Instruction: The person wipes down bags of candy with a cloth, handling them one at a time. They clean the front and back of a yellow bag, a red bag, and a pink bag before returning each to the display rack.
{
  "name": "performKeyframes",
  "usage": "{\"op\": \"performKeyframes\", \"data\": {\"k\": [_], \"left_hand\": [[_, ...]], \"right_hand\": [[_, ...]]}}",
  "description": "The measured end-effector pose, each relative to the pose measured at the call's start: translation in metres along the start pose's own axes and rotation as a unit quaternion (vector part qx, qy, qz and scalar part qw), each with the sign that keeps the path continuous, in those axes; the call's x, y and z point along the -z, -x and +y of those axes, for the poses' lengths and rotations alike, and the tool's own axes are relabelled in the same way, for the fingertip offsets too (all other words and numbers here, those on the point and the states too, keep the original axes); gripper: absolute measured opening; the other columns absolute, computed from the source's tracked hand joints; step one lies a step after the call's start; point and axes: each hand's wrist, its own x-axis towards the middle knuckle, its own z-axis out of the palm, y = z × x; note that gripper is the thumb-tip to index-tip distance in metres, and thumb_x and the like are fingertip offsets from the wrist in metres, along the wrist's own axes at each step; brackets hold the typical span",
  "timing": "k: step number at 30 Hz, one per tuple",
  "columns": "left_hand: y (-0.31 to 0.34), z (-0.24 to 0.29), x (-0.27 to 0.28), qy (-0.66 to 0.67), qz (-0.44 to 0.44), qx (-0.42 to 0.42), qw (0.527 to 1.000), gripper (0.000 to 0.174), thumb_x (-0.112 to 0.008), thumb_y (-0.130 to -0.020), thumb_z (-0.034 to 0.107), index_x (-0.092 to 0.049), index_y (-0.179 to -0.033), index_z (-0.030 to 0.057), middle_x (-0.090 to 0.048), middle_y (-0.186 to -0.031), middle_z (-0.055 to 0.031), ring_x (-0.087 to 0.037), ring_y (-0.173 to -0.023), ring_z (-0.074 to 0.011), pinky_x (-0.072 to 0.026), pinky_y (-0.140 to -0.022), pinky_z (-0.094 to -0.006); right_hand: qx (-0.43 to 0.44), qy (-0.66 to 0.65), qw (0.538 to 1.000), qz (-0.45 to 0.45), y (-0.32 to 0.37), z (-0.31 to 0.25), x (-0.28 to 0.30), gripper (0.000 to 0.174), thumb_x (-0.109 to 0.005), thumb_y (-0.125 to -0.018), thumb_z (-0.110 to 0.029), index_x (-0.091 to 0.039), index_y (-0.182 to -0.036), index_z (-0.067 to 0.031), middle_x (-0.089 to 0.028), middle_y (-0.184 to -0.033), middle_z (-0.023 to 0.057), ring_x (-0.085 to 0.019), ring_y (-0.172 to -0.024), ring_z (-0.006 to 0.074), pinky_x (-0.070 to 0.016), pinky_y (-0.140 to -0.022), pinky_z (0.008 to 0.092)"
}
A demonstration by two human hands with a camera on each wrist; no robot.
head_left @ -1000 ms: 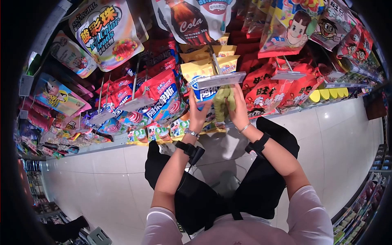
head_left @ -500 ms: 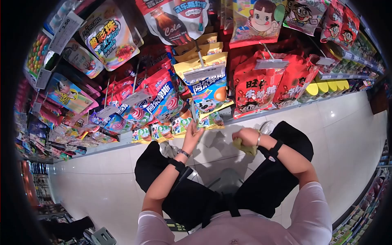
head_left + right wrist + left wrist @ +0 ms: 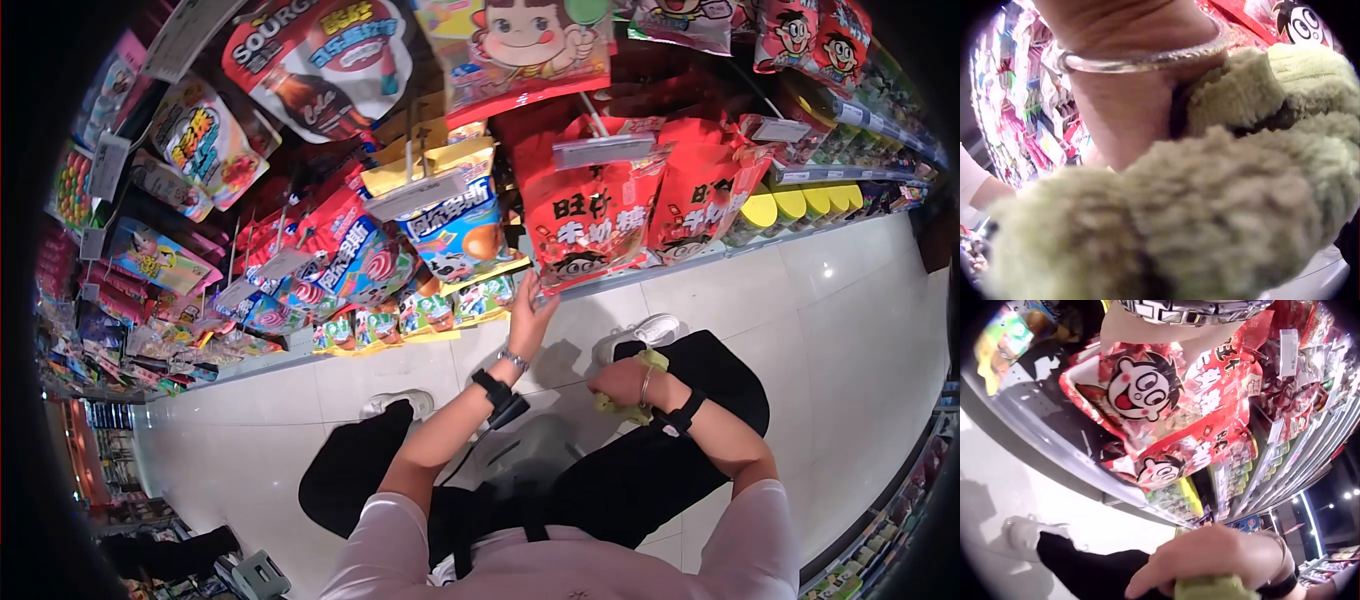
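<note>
My left hand (image 3: pixel 530 306) reaches up with straight fingers and touches the bottom edge of a red hanging snack bag (image 3: pixel 585 215) printed with a cartoon face. The left wrist view shows that red bag (image 3: pixel 1154 394) close up, just past my wrist. Lower down, in front of my black trousers, my right hand (image 3: pixel 618 382) grips a yellow-green fluffy cloth (image 3: pixel 612 405). That cloth (image 3: pixel 1210 206) fills the right wrist view below my bangle (image 3: pixel 1147 59). My right hand (image 3: pixel 1210 556) also appears at the bottom of the left wrist view, curled over the cloth (image 3: pixel 1210 590).
Hanging snack bags crowd the rack: a blue and yellow bag (image 3: pixel 455 225) to the left of the red one, and several small packets (image 3: pixel 420 315) on the lowest shelf. Price tags (image 3: pixel 603 150) stick out on pegs. White floor tiles (image 3: pixel 820 290) stretch right. My white shoes (image 3: pixel 640 333) stand below.
My right hand has come down from the rack with the cloth to waist height. My left hand has shifted right, from the blue and yellow bag to the red bag. My view has turned right.
</note>
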Motion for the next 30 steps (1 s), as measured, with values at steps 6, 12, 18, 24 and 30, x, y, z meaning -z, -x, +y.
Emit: {"op": "performKeyframes", "data": {"k": [6,12,18,24,30], "left_hand": [[-0.055,0.027,-0.035,0.017,0.124,-0.085,0.988,0.054,-0.065,-0.078,0.016,-0.036,-0.120,-0.0006,-0.054,-0.105,-0.0087,-0.051,-0.093,-0.0143,-0.0406,-0.080,-0.0269],[-0.048,0.031,-0.035,0.109,0.120,-0.006,0.987,0.036,-0.066,-0.077,0.016,-0.042,-0.101,0.0018,-0.055,-0.095,-0.0061,-0.052,-0.085,-0.0108,-0.0428,-0.075,-0.0242],[-0.052,0.038,-0.037,0.064,0.079,-0.060,0.993,0.039,-0.065,-0.077,0.010,-0.044,-0.108,0.0006,-0.056,-0.100,-0.0066,-0.054,-0.089,-0.0126,-0.0444,-0.076,-0.0255],[-0.056,0.030,-0.035,0.014,0.118,-0.049,0.992,0.023,-0.067,-0.076,0.014,-0.059,-0.090,-0.0025,-0.064,-0.081,-0.0063,-0.058,-0.071,-0.0094,-0.0462,-0.064,-0.0245],[-0.040,0.038,-0.026,-0.031,0.106,-0.045,0.993,0.019,-0.066,-0.077,0.015,-0.061,-0.084,-0.0019,-0.064,-0.071,-0.0061,-0.058,-0.062,-0.0095,-0.0453,-0.056,-0.0250]], "right_hand": [[-0.046,0.067,0.997,0.014,0.010,0.001,0.016,0.017,-0.051,-0.073,-0.012,-0.057,-0.089,-0.0079,-0.060,-0.070,0.0110,-0.061,-0.070,0.0289,-0.0480,-0.055,0.0389],[-0.014,0.053,0.997,0.059,0.010,-0.008,0.032,0.019,-0.053,-0.071,-0.010,-0.056,-0.089,-0.0073,-0.061,-0.072,0.0105,-0.061,-0.070,0.0286,-0.0481,-0.057,0.0382],[-0.011,0.050,0.998,0.047,0.009,-0.002,0.012,0.018,-0.053,-0.072,-0.011,-0.055,-0.089,-0.0072,-0.061,-0.073,0.0112,-0.061,-0.071,0.0292,-0.0480,-0.058,0.0388],[-0.016,0.042,0.999,0.019,0.010,-0.004,0.009,0.020,-0.052,-0.073,-0.012,-0.055,-0.092,-0.0073,-0.061,-0.074,0.0118,-0.061,-0.071,0.0297,-0.0479,-0.058,0.0395],[-0.028,0.053,0.998,0.031,0.007,0.003,0.012,0.026,-0.053,-0.072,-0.011,-0.055,-0.097,-0.0082,-0.061,-0.074,0.0120,-0.061,-0.072,0.0299,-0.0476,-0.058,0.0397]]}}
